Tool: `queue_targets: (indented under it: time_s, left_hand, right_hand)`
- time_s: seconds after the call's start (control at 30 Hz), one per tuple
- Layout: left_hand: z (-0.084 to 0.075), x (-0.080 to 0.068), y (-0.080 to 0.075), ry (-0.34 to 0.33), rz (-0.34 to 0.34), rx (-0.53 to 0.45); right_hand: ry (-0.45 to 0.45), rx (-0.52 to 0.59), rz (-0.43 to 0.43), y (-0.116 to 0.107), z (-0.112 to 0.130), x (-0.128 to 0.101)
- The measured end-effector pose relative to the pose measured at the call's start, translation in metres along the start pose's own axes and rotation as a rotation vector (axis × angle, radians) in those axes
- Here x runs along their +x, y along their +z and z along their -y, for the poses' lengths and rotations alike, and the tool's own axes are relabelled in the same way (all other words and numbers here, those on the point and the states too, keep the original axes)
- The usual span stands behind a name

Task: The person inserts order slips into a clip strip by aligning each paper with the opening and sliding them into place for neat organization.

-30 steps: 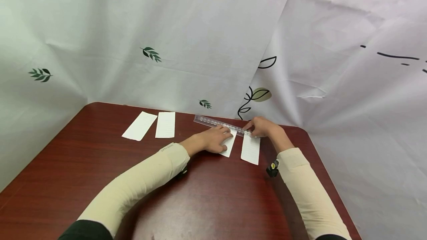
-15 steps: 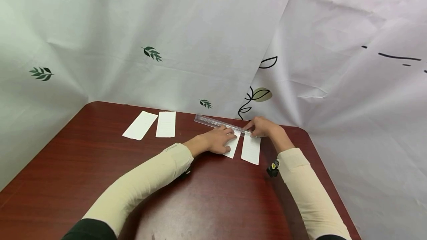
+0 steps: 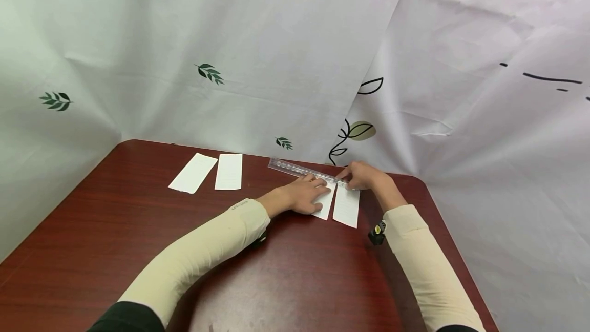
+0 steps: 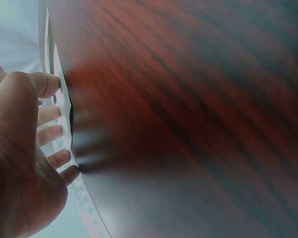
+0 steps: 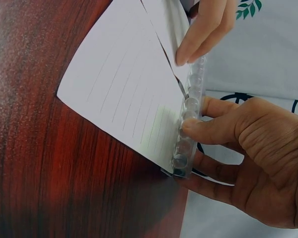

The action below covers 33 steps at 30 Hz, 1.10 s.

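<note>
A clear plastic ruler (image 3: 299, 169) lies across the far ends of two white lined paper strips on the dark red table (image 3: 138, 240). My left hand (image 3: 301, 196) rests flat with straight fingers on the left strip (image 3: 325, 208), its fingertips at the ruler. My right hand (image 3: 363, 175) pinches the ruler's right end over the right strip (image 3: 346, 208). In the right wrist view the thumb of my right hand (image 5: 223, 134) lies on top of the ruler (image 5: 191, 106) at the edge of the lined strip (image 5: 124, 99). The left wrist view shows my left hand (image 4: 25, 163) with fingers spread.
Two more white strips (image 3: 192, 173) (image 3: 228, 171) lie side by side at the back left of the table. White cloth with leaf prints (image 3: 209, 74) hangs close behind and around the table. The table's rounded right corner (image 3: 421, 181) is just beyond my right hand.
My left hand has slid its strip to the right, narrowing the gap to the right strip. The right hand and the ruler have stayed in place.
</note>
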State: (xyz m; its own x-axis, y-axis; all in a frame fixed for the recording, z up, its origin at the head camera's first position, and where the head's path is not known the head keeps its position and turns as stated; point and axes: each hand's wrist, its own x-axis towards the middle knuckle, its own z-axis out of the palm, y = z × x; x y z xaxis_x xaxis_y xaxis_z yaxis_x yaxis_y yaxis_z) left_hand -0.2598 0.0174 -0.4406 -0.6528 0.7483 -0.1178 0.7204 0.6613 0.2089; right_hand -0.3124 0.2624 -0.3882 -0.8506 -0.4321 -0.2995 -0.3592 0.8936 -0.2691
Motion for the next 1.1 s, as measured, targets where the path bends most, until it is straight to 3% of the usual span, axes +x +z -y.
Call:
queue_targets:
  time_s: [0.53,1.1]
  left_hand:
    - [-0.0014,0.005,-0.0003,-0.017,0.052,0.028]
    - [-0.0034,0.0079,-0.0011,-0.019,0.059,0.033]
  right_hand:
    - [0.017,0.014,-0.004,0.0018,-0.002,0.0008]
    - [0.029,0.022,0.004,0.0008,-0.0009,0.0002]
